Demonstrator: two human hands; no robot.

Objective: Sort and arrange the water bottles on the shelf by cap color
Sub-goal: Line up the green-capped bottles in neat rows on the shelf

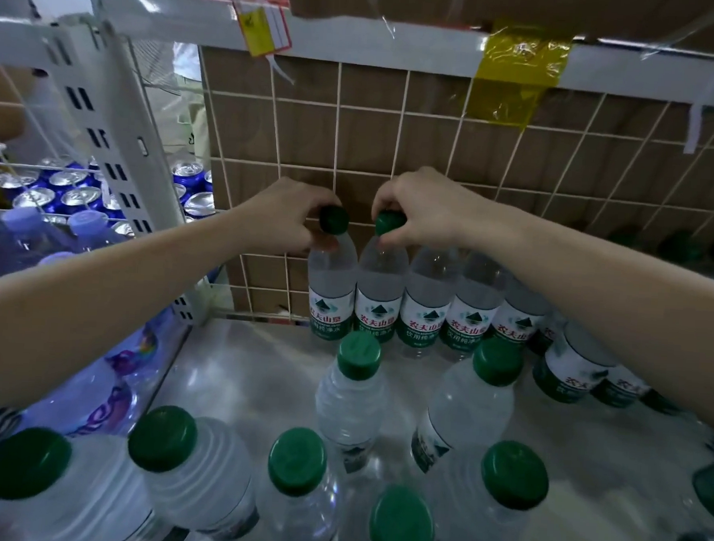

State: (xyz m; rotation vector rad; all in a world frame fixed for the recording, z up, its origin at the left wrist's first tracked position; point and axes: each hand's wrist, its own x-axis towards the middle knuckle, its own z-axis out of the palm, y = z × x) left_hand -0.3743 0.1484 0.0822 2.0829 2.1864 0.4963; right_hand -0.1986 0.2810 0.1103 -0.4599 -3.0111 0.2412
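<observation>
Several clear water bottles with green caps stand on the white shelf. A row of them lines the wire-grid back wall. My left hand grips the cap and neck of the leftmost bottle in that row. My right hand pinches the cap of the bottle beside it. Both bottles stand upright, touching each other. Loose green-capped bottles stand scattered across the shelf's middle and front.
Left of the slotted white upright, blue cans and blue-capped bottles fill the neighbouring bay. A wire grid over cardboard backs the shelf. An upper shelf edge with yellow tape hangs overhead. More green-capped bottles sit far right.
</observation>
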